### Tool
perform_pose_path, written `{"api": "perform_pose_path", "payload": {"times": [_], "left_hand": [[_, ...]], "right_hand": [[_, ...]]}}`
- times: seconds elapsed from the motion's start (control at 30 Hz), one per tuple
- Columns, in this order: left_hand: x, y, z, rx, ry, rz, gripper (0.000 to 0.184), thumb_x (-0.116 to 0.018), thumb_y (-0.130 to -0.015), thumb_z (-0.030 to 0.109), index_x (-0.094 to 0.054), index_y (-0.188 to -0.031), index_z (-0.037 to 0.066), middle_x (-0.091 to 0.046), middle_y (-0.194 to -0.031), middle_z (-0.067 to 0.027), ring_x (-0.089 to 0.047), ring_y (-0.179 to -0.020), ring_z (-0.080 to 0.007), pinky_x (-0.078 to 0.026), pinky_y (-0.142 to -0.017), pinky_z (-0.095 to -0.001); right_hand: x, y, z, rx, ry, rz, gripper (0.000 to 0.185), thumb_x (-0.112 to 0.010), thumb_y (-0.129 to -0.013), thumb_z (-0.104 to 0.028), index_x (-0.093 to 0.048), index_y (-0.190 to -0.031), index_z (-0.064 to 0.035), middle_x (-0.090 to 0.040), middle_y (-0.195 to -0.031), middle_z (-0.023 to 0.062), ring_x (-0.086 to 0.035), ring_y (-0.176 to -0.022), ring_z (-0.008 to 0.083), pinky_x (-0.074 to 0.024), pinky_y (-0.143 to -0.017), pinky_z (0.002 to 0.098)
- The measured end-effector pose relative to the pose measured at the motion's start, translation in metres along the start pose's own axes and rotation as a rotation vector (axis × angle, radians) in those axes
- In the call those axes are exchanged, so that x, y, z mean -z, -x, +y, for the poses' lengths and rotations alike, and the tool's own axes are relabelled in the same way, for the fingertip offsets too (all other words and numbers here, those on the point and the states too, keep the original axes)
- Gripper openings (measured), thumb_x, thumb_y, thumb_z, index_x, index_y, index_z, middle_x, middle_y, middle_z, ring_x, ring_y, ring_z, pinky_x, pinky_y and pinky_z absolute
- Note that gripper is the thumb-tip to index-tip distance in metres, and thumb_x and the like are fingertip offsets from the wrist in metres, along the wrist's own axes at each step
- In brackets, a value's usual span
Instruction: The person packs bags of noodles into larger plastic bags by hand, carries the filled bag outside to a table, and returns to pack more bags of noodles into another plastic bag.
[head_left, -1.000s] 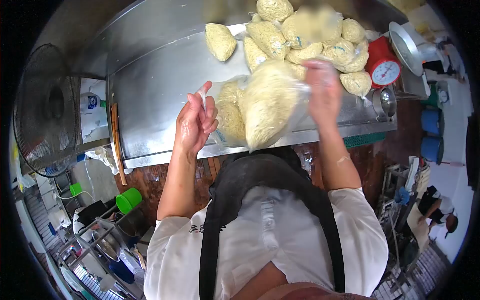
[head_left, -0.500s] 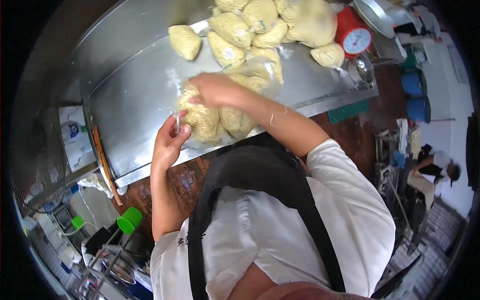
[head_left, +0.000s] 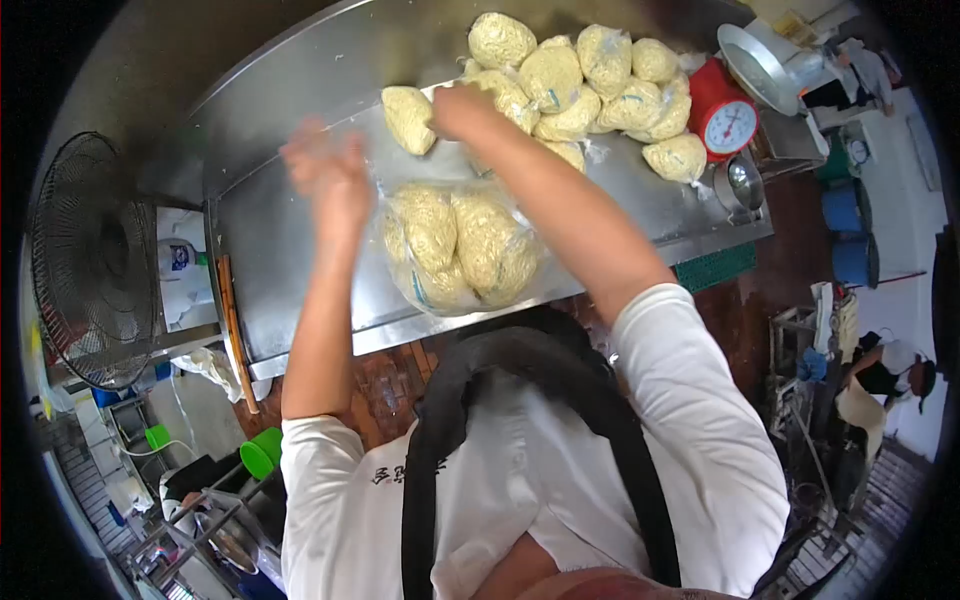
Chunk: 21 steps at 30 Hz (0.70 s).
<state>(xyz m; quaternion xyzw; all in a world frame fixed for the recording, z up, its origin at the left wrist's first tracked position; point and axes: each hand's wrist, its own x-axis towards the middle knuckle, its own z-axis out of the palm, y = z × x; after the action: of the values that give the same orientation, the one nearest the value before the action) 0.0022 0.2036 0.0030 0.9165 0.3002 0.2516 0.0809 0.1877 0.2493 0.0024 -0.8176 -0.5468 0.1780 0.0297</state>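
A large clear bag (head_left: 455,245) packed with smaller bags of pale yellow noodles rests near the front edge of the steel table. Above and left of it, my left hand (head_left: 328,180) is raised with fingers apart, smeared by motion and holding nothing visible. My right hand (head_left: 463,112) reaches to the back, between a single bag of noodles (head_left: 408,120) on the left and the heap of noodle bags (head_left: 550,75) on the right. Its fingers are mostly hidden, so a grip cannot be made out.
At the table's right end stand a red dial scale (head_left: 722,120) with a metal pan and a round metal bowl (head_left: 738,185). Wooden sticks (head_left: 233,330) lean at the left edge, near a large fan (head_left: 95,260). Another person (head_left: 890,370) is far right.
Both hands have left the large bag of noodles. My left hand has lifted up and away; my right hand has moved back to the smaller bags. The view has shifted.
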Motion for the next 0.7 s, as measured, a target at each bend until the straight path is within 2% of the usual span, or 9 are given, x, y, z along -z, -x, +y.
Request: {"api": "perform_pose_path", "payload": {"times": [0.13,0.2,0.3,0.33,0.43,0.47,0.57,0.63,0.7], "left_hand": [[-0.007,0.043,-0.04,0.279,-0.028,0.017,0.069,-0.074,-0.085,0.027,-0.047,-0.133,-0.015,-0.051,-0.135,-0.0334,-0.052,-0.124,-0.0444,-0.041,-0.108,-0.0481],[-0.016,0.057,-0.025,0.242,-0.135,-0.092,0.067,-0.073,-0.086,0.025,-0.047,-0.132,-0.015,-0.05,-0.135,-0.0346,-0.051,-0.124,-0.044,-0.042,-0.106,-0.0481],[-0.027,0.076,-0.071,0.488,0.069,0.007,0.063,-0.073,-0.086,0.026,-0.051,-0.13,-0.013,-0.058,-0.124,-0.0346,-0.057,-0.116,-0.0469,-0.047,-0.101,-0.0472],[-0.014,0.071,-0.071,0.603,0.218,-0.11,0.039,-0.067,-0.092,0.024,-0.059,-0.113,-0.009,-0.067,-0.092,-0.021,-0.066,-0.084,-0.0379,-0.055,-0.082,-0.0454],[0.009,0.068,-0.065,0.994,1.303,-0.13,0.023,-0.059,-0.1,0.02,-0.059,-0.096,-0.003,-0.054,-0.066,-0.0046,-0.056,-0.057,-0.0218,-0.056,-0.063,-0.0376],[0.027,0.063,-0.047,1.044,1.243,-0.176,0.021,-0.052,-0.104,0.02,-0.056,-0.093,0.003,-0.044,-0.066,-0.0002,-0.048,-0.055,-0.0129,-0.053,-0.058,-0.0332],[0.05,0.071,-0.016,1.03,1.01,-0.15,0.024,-0.052,-0.105,0.023,-0.058,-0.098,0.001,-0.046,-0.065,-0.0003,-0.046,-0.05,-0.0122,-0.051,-0.052,-0.0312],[0.051,0.089,-0.011,1.078,0.841,-0.222,0.025,-0.052,-0.105,0.025,-0.059,-0.1,0.001,-0.048,-0.064,-0.0009,-0.045,-0.049,-0.0113,-0.048,-0.049,-0.0296],[0.055,0.1,-0.008,1.101,0.778,-0.321,0.026,-0.053,-0.105,0.026,-0.06,-0.102,0.001,-0.047,-0.062,-0.0002,-0.043,-0.048,-0.0099,-0.043,-0.046,-0.0275]], "right_hand": [[-0.014,0.09,0.033,0.059,0.088,0.113,0.082,-0.078,-0.082,-0.04,-0.042,-0.147,-0.0069,-0.053,-0.137,0.0206,-0.044,-0.133,0.0402,-0.0357,-0.105,0.0673],[-0.038,0.118,0.054,0.034,0.129,0.103,0.077,-0.072,-0.086,-0.032,-0.037,-0.15,-0.008,-0.054,-0.134,0.0209,-0.048,-0.129,0.0408,-0.0363,-0.106,0.0632],[-0.049,0.149,0.085,-0.039,-0.007,-0.05,0.047,-0.062,-0.092,-0.02,-0.053,-0.135,-0.004,-0.065,-0.11,0.0204,-0.061,-0.11,0.0369,-0.0473,-0.095,0.0518],[-0.051,0.155,0.094,-0.001,-0.025,-0.101,0.04,-0.059,-0.092,-0.018,-0.057,-0.13,-0.003,-0.067,-0.103,0.0196,-0.064,-0.104,0.0363,-0.0494,-0.09,0.0493],[-0.027,0.173,0.12,0.284,-0.108,-0.166,0.025,-0.055,-0.095,-0.017,-0.065,-0.112,-0.0005,-0.07,-0.094,0.018,-0.069,-0.095,0.0334,-0.0523,-0.081,0.0436],[-0.019,0.179,0.131,0.406,-0.141,-0.182,0.024,-0.055,-0.096,-0.017,-0.066,-0.106,0.0002,-0.071,-0.093,0.0176,-0.069,-0.094,0.0322,-0.0527,-0.078,0.042],[0.001,0.142,0.175,0.131,-0.495,-0.546,0.035,-0.062,-0.096,-0.028,-0.064,-0.117,-0.0011,-0.07,-0.102,0.018,-0.067,-0.099,0.036,-0.0512,-0.083,0.0445],[-0.03,0.092,0.216,0.164,-0.435,-0.054,0.051,-0.067,-0.094,-0.037,-0.058,-0.129,-0.001,-0.068,-0.108,0.019,-0.065,-0.103,0.0343,-0.0507,-0.088,0.0436],[-0.029,0.041,0.203,0.007,-0.463,0.323,0.062,-0.069,-0.093,-0.037,-0.052,-0.137,0.0018,-0.065,-0.114,0.022,-0.062,-0.11,0.0358,-0.0491,-0.094,0.0433]]}}
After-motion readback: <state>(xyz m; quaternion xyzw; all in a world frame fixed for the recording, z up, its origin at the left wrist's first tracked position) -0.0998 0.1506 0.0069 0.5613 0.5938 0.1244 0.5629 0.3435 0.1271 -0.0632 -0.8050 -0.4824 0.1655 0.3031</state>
